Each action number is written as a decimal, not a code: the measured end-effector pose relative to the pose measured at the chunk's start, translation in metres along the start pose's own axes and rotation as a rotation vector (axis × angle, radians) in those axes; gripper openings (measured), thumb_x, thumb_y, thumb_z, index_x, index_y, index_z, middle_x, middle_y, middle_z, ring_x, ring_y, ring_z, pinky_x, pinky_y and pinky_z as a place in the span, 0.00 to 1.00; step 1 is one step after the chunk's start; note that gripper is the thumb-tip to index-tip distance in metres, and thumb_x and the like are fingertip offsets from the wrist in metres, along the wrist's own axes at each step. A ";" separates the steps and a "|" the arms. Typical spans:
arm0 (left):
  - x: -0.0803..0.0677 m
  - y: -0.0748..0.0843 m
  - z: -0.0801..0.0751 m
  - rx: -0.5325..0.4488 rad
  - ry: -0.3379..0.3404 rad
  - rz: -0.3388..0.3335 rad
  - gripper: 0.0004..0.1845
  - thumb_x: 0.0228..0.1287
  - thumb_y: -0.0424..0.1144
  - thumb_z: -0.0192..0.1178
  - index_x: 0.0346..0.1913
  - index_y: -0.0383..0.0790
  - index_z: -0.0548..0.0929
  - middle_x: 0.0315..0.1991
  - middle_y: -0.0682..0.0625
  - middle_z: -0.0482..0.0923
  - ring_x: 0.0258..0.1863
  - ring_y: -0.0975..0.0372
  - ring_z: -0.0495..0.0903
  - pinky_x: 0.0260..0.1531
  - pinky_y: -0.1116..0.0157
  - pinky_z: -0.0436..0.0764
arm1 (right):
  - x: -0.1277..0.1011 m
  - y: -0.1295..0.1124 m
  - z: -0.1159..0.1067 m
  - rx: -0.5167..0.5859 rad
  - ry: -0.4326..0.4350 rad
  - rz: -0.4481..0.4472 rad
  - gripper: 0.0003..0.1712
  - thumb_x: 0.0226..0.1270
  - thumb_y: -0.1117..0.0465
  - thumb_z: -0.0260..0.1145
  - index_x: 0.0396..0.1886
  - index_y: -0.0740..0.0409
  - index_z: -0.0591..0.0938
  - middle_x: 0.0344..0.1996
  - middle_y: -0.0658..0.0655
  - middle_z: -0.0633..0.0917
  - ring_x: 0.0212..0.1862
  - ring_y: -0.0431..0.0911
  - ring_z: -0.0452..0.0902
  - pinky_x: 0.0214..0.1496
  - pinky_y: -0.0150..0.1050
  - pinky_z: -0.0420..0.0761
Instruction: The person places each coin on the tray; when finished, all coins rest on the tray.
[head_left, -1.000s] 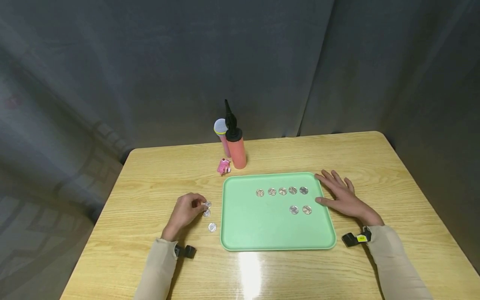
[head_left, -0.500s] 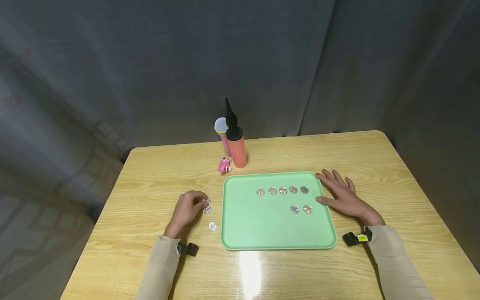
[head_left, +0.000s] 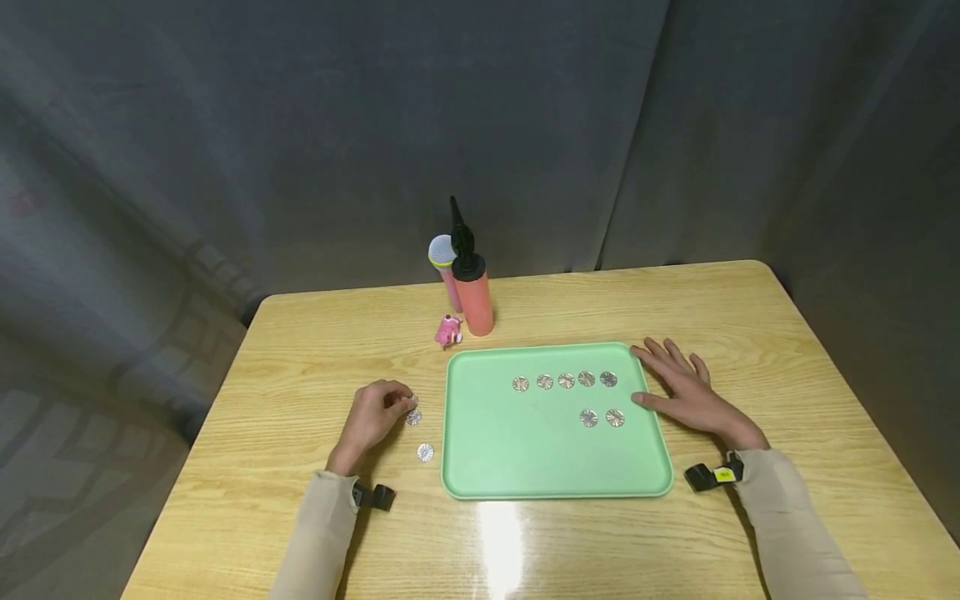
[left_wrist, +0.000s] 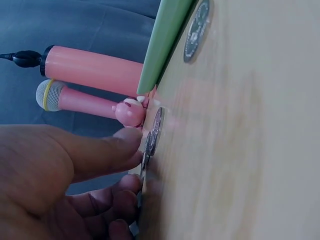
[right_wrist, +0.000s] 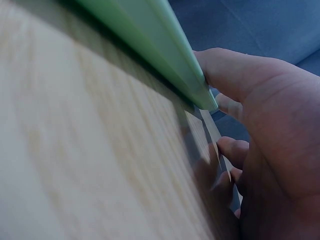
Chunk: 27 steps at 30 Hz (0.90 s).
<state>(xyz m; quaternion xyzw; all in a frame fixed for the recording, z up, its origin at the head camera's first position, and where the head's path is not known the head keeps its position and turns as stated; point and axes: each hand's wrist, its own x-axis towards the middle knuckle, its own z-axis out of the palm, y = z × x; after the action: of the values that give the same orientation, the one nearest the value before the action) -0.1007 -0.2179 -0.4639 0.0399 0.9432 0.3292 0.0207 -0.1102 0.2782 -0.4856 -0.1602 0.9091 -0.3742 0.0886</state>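
My left hand [head_left: 401, 403] sits on the wooden table [head_left: 315, 350] left of a green tray [head_left: 487, 450]. Its thumb and fingers pinch a small silver ribbed disc [head_left: 412, 402], which the left wrist view shows tipped on its edge [left_wrist: 156, 126]. Two more discs lie flat beside it, one close [head_left: 413, 418] and one nearer me [head_left: 425, 452]. On the tray there is a row of several discs [head_left: 566, 381], with two more below [head_left: 602, 418]. My right hand [head_left: 678, 385] rests flat and open at the tray's right edge, its thumb against the rim [right_wrist: 197, 90].
Behind the tray stand a pink air pump [head_left: 473, 292] with a black nozzle, a pink toy microphone [head_left: 444, 260] and a small pink figurine [head_left: 447, 332]. A dark curtain hangs behind the table. Black wrist cameras [head_left: 708, 476] sit on both sleeves.
My left fingers have closed a little tighter round the disc and tipped it off the table. The right hand and the tray have not moved.
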 end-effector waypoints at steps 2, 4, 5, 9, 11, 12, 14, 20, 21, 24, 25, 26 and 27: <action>0.000 -0.001 0.000 -0.003 0.005 -0.002 0.04 0.61 0.33 0.69 0.38 0.35 0.88 0.28 0.46 0.82 0.27 0.63 0.72 0.28 0.71 0.70 | 0.000 -0.001 0.000 -0.003 0.001 0.001 0.46 0.68 0.49 0.67 0.80 0.54 0.57 0.79 0.72 0.47 0.80 0.70 0.29 0.71 0.72 0.27; 0.001 -0.001 0.000 -0.003 0.009 -0.004 0.04 0.62 0.32 0.68 0.38 0.35 0.88 0.28 0.46 0.82 0.27 0.62 0.72 0.28 0.72 0.70 | 0.001 -0.001 0.000 -0.005 0.001 0.003 0.46 0.68 0.49 0.67 0.80 0.54 0.56 0.79 0.72 0.47 0.80 0.70 0.29 0.71 0.72 0.27; 0.001 -0.001 0.000 -0.004 0.008 -0.007 0.04 0.62 0.32 0.68 0.38 0.34 0.88 0.28 0.46 0.82 0.27 0.62 0.72 0.28 0.72 0.70 | 0.001 -0.001 0.000 -0.005 0.001 0.004 0.46 0.68 0.49 0.67 0.80 0.54 0.56 0.79 0.72 0.47 0.80 0.70 0.29 0.71 0.72 0.27; 0.001 0.000 -0.001 -0.011 0.011 -0.012 0.04 0.60 0.30 0.69 0.38 0.33 0.88 0.27 0.46 0.81 0.27 0.62 0.72 0.27 0.72 0.69 | 0.001 -0.001 0.000 -0.001 0.001 0.005 0.47 0.68 0.49 0.67 0.80 0.54 0.56 0.79 0.73 0.47 0.80 0.70 0.29 0.71 0.72 0.27; 0.001 0.000 -0.001 -0.018 0.011 -0.015 0.05 0.59 0.30 0.69 0.37 0.33 0.87 0.27 0.46 0.81 0.27 0.62 0.72 0.27 0.72 0.69 | 0.001 -0.001 0.000 -0.001 0.002 0.007 0.47 0.68 0.49 0.67 0.80 0.54 0.56 0.79 0.72 0.47 0.80 0.70 0.29 0.71 0.72 0.27; 0.001 0.000 -0.001 -0.020 0.012 -0.016 0.05 0.59 0.30 0.70 0.37 0.33 0.87 0.27 0.46 0.81 0.26 0.62 0.72 0.27 0.72 0.69 | 0.001 -0.001 0.001 -0.001 0.002 0.008 0.47 0.68 0.49 0.67 0.80 0.54 0.56 0.79 0.72 0.47 0.80 0.70 0.29 0.71 0.72 0.27; 0.001 0.000 -0.001 -0.026 0.011 -0.013 0.06 0.58 0.30 0.70 0.38 0.33 0.87 0.27 0.45 0.81 0.26 0.63 0.72 0.27 0.72 0.69 | 0.001 -0.001 0.001 -0.001 0.005 0.009 0.46 0.68 0.49 0.67 0.80 0.54 0.57 0.79 0.72 0.47 0.80 0.70 0.29 0.71 0.72 0.27; 0.001 -0.004 -0.003 -0.029 -0.003 0.013 0.05 0.59 0.29 0.69 0.39 0.32 0.87 0.28 0.44 0.82 0.27 0.63 0.72 0.27 0.72 0.70 | 0.000 -0.002 0.001 0.005 0.011 0.000 0.46 0.68 0.50 0.67 0.79 0.54 0.57 0.79 0.73 0.48 0.80 0.70 0.29 0.71 0.73 0.27; 0.001 -0.005 -0.004 -0.026 -0.010 0.016 0.05 0.60 0.28 0.68 0.39 0.32 0.87 0.28 0.45 0.82 0.27 0.63 0.72 0.27 0.73 0.70 | 0.000 -0.002 0.001 0.005 0.010 0.000 0.46 0.68 0.50 0.67 0.79 0.54 0.57 0.79 0.73 0.48 0.80 0.70 0.29 0.70 0.73 0.27; -0.001 -0.007 -0.009 -0.029 -0.047 0.025 0.08 0.59 0.26 0.68 0.42 0.32 0.87 0.29 0.45 0.81 0.28 0.63 0.72 0.29 0.72 0.71 | 0.000 -0.003 0.001 0.007 0.007 0.000 0.46 0.68 0.49 0.67 0.79 0.54 0.57 0.79 0.73 0.48 0.80 0.70 0.29 0.70 0.73 0.27; -0.001 -0.007 -0.010 -0.032 -0.065 0.026 0.09 0.58 0.26 0.68 0.43 0.32 0.87 0.29 0.46 0.80 0.28 0.63 0.72 0.29 0.72 0.71 | 0.000 -0.002 0.001 0.005 0.003 0.002 0.46 0.68 0.49 0.67 0.79 0.53 0.57 0.79 0.73 0.48 0.80 0.70 0.29 0.71 0.72 0.27; -0.001 -0.007 -0.012 -0.034 -0.084 0.030 0.10 0.58 0.26 0.68 0.44 0.32 0.87 0.29 0.46 0.79 0.29 0.63 0.72 0.29 0.72 0.71 | 0.000 -0.002 0.001 0.003 0.002 0.002 0.46 0.68 0.49 0.67 0.80 0.53 0.57 0.79 0.72 0.48 0.80 0.70 0.29 0.71 0.72 0.27; -0.001 -0.007 -0.013 -0.036 -0.104 0.034 0.12 0.57 0.26 0.68 0.45 0.32 0.87 0.29 0.46 0.79 0.29 0.63 0.72 0.30 0.72 0.72 | 0.000 -0.001 0.000 0.000 0.001 0.001 0.46 0.68 0.49 0.67 0.80 0.53 0.57 0.79 0.72 0.47 0.80 0.70 0.29 0.71 0.72 0.27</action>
<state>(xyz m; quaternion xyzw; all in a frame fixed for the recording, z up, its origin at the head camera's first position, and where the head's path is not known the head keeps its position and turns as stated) -0.1006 -0.2316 -0.4580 0.0728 0.9340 0.3438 0.0648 -0.1102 0.2768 -0.4849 -0.1595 0.9093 -0.3741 0.0882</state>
